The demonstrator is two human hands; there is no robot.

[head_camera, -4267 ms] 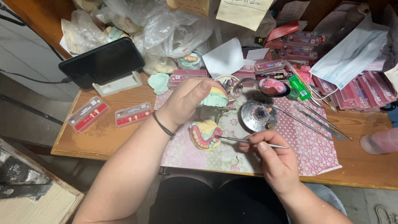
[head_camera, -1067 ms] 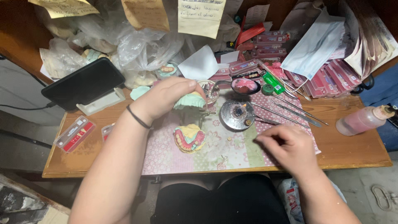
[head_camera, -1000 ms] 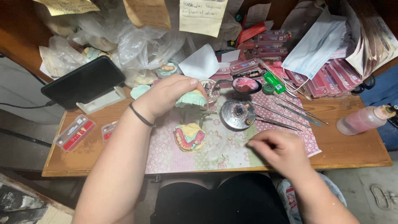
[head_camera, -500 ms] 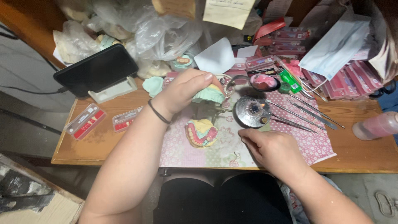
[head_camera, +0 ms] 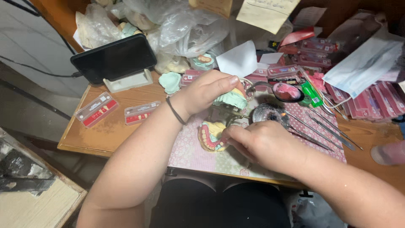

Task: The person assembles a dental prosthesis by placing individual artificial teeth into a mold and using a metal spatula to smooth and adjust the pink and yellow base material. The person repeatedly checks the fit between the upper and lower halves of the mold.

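**Denture model handled at a crowded bench**

A wooden desk (head_camera: 109, 131) is seen under a patterned mat (head_camera: 190, 150). The pale green upper cast (head_camera: 231, 99) is gripped by the left hand (head_camera: 209, 90). The toothed lower cast (head_camera: 211, 136), on the mat, is pinched by right hand (head_camera: 263, 143) fingertips.

Two bare hands: left hand (head_camera: 209, 90), right hand (head_camera: 263, 143). One black phone (head_camera: 114, 58) on white stand (head_camera: 128, 80). Two clear flat cases with red inserts: (head_camera: 96, 109), (head_camera: 141, 112). Three mint-green plaster casts: (head_camera: 170, 82), (head_camera: 230, 99), (head_camera: 202, 62). One pink-and-yellow wax denture model (head_camera: 211, 136). One round metal dish (head_camera: 268, 112). One white face mask (head_camera: 363, 63).
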